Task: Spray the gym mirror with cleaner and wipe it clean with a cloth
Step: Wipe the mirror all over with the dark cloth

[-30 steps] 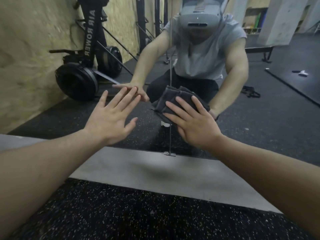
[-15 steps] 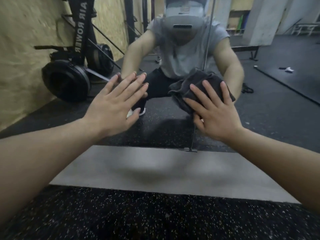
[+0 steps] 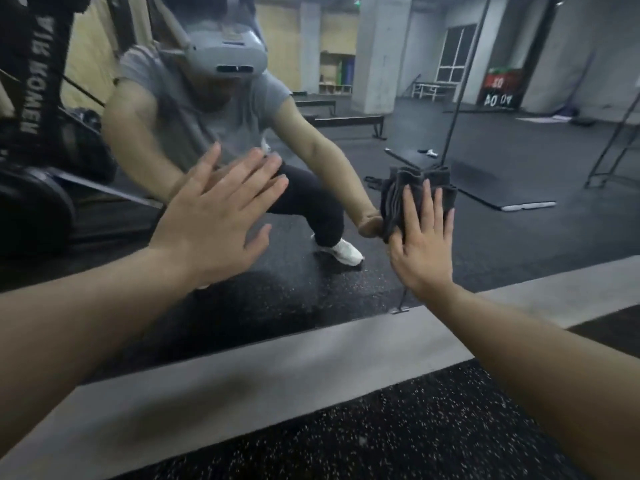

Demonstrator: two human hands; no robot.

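Wiping underway: right hand [image 3: 420, 244] flat, pressing dark cloth [image 3: 412, 188] on mirror [image 3: 485, 237]; left hand [image 3: 214, 220] open, empty. More glass left.

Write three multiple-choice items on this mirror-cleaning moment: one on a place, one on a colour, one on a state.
1. Where is the cloth?
A. on the floor
B. under the right hand, against the mirror
C. in the left hand

2. What colour is the cloth?
A. dark grey
B. white
C. yellow

3. How is the left hand?
A. fist
B. holding a bottle
C. open, fingers straight

Answers: 1 B, flat fingers press it to the glass. 2 A, it looks charcoal. 3 C, the fingers are spread and hold nothing.
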